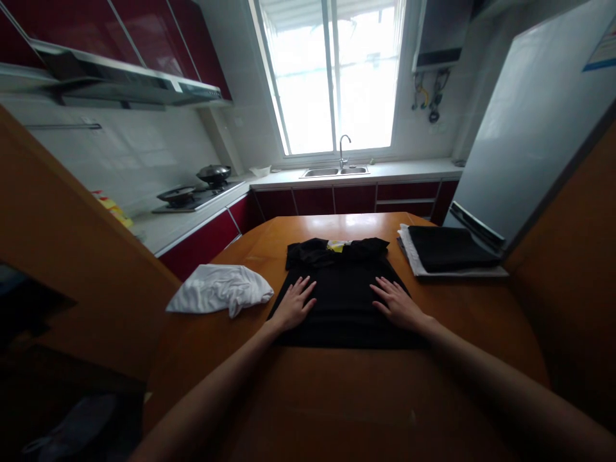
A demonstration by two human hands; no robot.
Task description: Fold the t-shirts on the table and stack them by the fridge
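A black garment (344,301), seemingly a shirt, lies spread on the wooden table (337,391) in front of me. Its far end is bunched up, with a small yellow and white patch showing there. My left hand (294,305) rests flat on the garment's left side, fingers spread. On the right side, my right hand (397,303) lies palm down with its fingers apart. Neither hand grips the cloth. The near hem runs fairly straight across the table.
A crumpled white cloth (219,289) lies on the table's left. Folded dark and white garments (450,250) are stacked at the right, near the fridge (534,122). Beyond the table are a sink (322,172) and a stove with pans (214,173).
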